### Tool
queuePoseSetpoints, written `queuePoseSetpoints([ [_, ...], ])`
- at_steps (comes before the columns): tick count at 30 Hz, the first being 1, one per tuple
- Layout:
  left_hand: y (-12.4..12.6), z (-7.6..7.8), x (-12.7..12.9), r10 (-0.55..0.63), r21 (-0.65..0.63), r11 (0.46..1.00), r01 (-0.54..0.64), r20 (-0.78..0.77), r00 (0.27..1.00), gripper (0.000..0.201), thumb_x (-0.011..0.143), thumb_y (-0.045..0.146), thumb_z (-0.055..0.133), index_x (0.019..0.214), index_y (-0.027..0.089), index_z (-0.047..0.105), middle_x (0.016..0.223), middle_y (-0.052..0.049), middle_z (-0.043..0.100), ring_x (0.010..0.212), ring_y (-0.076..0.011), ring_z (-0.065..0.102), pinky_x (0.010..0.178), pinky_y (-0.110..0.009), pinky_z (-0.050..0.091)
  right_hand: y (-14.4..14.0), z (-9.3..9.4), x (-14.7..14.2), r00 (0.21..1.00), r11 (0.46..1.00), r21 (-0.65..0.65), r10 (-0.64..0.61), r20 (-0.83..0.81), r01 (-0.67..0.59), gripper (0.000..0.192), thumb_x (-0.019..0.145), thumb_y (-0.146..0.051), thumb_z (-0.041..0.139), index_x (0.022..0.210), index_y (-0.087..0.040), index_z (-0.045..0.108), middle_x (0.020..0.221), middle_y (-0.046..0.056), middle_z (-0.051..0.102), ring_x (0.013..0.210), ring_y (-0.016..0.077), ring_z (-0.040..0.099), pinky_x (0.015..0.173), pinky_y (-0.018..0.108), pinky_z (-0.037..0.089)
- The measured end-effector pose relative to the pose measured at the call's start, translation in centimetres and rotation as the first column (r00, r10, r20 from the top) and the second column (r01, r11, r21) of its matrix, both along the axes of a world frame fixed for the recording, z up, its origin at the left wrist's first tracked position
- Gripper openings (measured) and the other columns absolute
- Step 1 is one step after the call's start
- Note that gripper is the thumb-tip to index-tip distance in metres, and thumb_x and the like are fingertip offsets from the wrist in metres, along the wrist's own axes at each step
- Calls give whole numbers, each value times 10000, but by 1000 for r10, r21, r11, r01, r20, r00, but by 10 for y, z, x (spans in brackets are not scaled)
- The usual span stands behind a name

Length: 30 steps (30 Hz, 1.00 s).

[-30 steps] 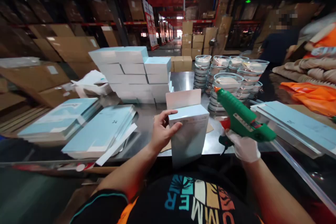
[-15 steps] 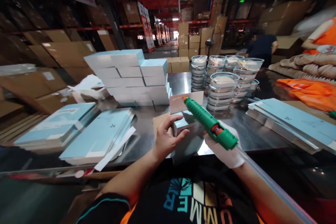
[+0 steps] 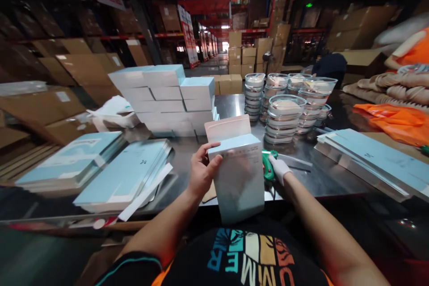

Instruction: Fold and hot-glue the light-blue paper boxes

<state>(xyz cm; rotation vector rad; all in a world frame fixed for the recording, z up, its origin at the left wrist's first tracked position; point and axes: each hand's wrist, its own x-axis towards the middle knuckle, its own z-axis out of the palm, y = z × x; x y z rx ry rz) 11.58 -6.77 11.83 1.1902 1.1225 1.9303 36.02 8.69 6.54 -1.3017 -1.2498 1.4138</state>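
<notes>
one left grip (image 3: 202, 172) of yours is clamped on the upper left edge of the pale blue box (image 3: 238, 178), upright before you, flap (image 3: 229, 128) raised. your gloved right hand (image 3: 280, 170) touches the green glue gun (image 3: 267, 165) just beside it; whether it closes round it, i cannot tell. beyond, stacked glass containers (image 3: 284, 120) stand on the tabletop (image 3: 187, 152). the step looks like gluing the flap; the next move probably calls for a steady box and a free hand.
</notes>
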Motion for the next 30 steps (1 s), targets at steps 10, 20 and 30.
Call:
queuePoseSetpoints([
  [10, 6, 0, 4, -70, 61, 995, 75, -75, 995, 568, 741, 635, 910, 1093, 217, 757, 843, -5, 722, 649, -142, 607, 605, -236, 485, -45, 76, -13, 937, 818, 504, 347, -46, -279, 658, 934, -696, 648, 1385, -216, 641, 1344, 97, 744, 1233, 282, 696, 1098, 454, 549],
  [20, 22, -21, -9, 73, 331, 944, 12, -243, 967, 502, 845, 527, 883, 1217, 261, 674, 1157, -63, 767, 1099, -242, 718, 993, -379, 548, -60, 61, -6, 903, 650, 653, 411, 128, -389, 719, 729, -691, 916, 1237, -228, 703, 1562, 159, 605, 1435, 336, 584, 1222, 526, 446],
  [30, 22, -4, -1, -60, 350, 908, 232, -439, 896, 239, 926, 494, 817, 993, 266, 842, 1101, -114, 811, 1178, -304, 731, 1109, -545, 537, -84, 60, 11, 896, 535, 755, 416, 155, -379, 246, 1001, -370, 752, 1237, -391, 817, 1472, 70, 715, 1380, 280, 664, 1206, 522, 504],
])
